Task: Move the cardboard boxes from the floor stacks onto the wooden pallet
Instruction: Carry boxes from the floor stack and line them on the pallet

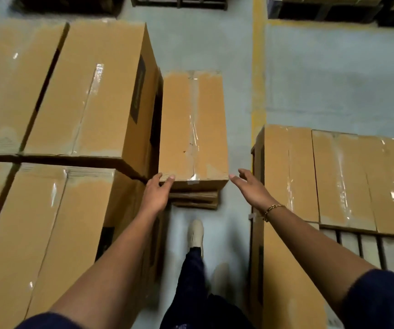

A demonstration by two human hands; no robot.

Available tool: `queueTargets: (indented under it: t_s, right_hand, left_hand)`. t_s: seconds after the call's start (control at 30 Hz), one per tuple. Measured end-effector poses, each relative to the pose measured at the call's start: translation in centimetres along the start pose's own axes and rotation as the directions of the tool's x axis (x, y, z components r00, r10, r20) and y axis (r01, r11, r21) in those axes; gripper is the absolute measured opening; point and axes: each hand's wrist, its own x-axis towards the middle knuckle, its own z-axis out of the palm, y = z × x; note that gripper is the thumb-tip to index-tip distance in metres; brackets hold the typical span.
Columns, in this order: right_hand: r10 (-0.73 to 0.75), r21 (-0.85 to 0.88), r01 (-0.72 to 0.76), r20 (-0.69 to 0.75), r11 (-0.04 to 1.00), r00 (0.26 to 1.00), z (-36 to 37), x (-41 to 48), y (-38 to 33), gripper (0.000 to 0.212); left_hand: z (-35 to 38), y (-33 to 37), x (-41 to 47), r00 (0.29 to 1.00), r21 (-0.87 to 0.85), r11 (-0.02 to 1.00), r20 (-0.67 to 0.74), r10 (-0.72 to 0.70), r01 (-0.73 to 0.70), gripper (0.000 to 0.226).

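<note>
Clearly the tall stacks [77, 91] fill nine o'clock. At twelve o'clock the next box [192, 124] sits on a low pile on the floor, taped shut and stiff. It is probably fairly heavy, and the tape strip on top looks slick. The left hand [156, 194] curls its fingers round the near left corner. The right hand [250, 187] is spread loose beside the near right corner, holding nothing. Best grip: under both side edges. The pallet [381, 245] waits at three o'clock
</note>
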Motion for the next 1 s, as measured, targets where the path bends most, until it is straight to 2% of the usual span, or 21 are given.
queueTargets:
  t_s: [0.27, 0.47, 0.63, 0.77, 0.87, 1.0]
  right_hand:
    - [0.105, -0.011, -0.105, 0.012, 0.994, 0.994, 2.1, 12.6, -2.0, 0.072]
    - [0.235, 0.116, -0.237, 0.033, 0.964, 0.971, 3.4, 18.8, -1.0, 0.083]
    - [0.221, 0.134, -0.230, 0.078, 0.964, 0.972, 4.3, 21.6, 0.8, 0.074]
    - [0.186, 0.159, -0.196, 0.071, 0.968, 0.980, 4.2, 21.7, 2.0, 0.066]
    - [0.145, 0.198, -0.141, -0.004, 0.970, 0.989, 3.2, 20.9, 2.2, 0.056]
    - [0.088, 0.242, -0.063, -0.093, 0.968, 0.992, 1.2, 18.5, 2.5, 0.054]
  left_hand:
    - [1.0, 2.1, 14.2, 0.994, 0.056, 0.993, -0.033, -0.104, 0.105, 0.078]
    - [2.1, 1.0, 20.5, 0.973, -0.015, 0.973, 0.004, -0.232, 0.232, 0.082]
    - [3.3, 0.0, 22.5, 0.960, -0.113, 0.955, -0.012, -0.278, 0.275, 0.075]
    - [4.3, -0.3, 22.4, 0.974, -0.064, 0.975, -0.062, -0.217, 0.213, 0.070]
    - [5.0, -0.1, 20.9, 0.985, -0.037, 0.987, -0.071, -0.156, 0.154, 0.059]
    - [6.5, 0.7, 18.1, 0.989, -0.072, 0.992, -0.097, -0.115, 0.108, 0.054]
